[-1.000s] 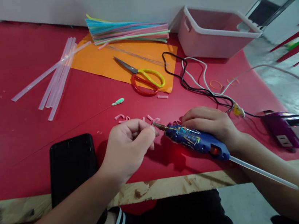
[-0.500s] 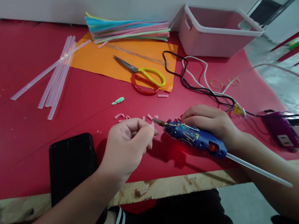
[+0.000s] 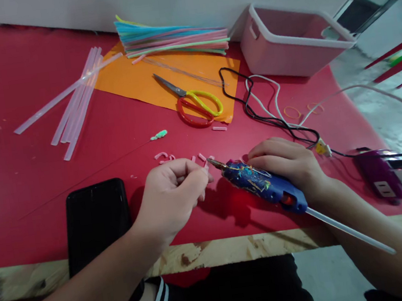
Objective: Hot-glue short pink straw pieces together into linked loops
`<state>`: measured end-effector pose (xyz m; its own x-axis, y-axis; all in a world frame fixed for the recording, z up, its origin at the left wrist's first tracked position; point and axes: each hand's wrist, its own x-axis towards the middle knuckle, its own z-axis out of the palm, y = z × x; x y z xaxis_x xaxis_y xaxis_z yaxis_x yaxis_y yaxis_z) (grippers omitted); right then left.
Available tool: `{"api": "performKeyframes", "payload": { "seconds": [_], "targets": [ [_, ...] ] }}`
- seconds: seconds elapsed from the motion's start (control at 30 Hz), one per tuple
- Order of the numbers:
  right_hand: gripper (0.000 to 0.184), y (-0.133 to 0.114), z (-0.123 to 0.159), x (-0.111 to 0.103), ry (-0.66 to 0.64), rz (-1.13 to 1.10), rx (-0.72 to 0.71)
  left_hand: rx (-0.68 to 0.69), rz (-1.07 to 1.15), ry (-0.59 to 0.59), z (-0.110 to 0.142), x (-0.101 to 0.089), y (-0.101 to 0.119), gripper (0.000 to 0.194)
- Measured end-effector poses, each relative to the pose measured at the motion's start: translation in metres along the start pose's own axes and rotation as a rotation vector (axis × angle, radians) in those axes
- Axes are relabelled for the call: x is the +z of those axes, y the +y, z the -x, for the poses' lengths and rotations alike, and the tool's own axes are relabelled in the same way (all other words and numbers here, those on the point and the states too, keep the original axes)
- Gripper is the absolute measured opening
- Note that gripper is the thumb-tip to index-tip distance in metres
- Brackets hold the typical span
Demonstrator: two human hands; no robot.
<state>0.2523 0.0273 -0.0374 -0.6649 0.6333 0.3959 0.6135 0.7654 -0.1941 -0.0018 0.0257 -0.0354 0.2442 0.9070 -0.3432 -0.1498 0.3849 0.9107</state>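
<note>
Glue gun [image 3: 260, 183] fills your curled right fingers [image 3: 269, 148]; your left fingers [image 3: 195, 185] pinch a pink piece [image 3: 206, 166]; surface edge [image 3: 236, 250] behind both.

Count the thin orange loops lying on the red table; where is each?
2: one loop lies right of the scissors, the other loop just to its right, where the white cable passes. More could be hidden under the right hand.

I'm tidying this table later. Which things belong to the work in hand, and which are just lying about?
Likely part of the work:
blue glue gun, in the right hand
pink piece, pinched in the left hand
pipe cleaners
scissors
spare glue sticks

Probably just lying about:
black phone
rubber bands
pink bin
</note>
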Motion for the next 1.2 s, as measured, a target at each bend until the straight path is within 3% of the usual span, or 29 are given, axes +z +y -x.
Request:
{"api": "performKeyframes", "payload": {
  "seconds": [1.2],
  "targets": [
    [0.016,-0.0013,-0.0006,-0.0023,0.036,-0.005,-0.007,-0.003,-0.035,-0.001,-0.0005,0.0009,0.0004,0.019]
  ]
}}
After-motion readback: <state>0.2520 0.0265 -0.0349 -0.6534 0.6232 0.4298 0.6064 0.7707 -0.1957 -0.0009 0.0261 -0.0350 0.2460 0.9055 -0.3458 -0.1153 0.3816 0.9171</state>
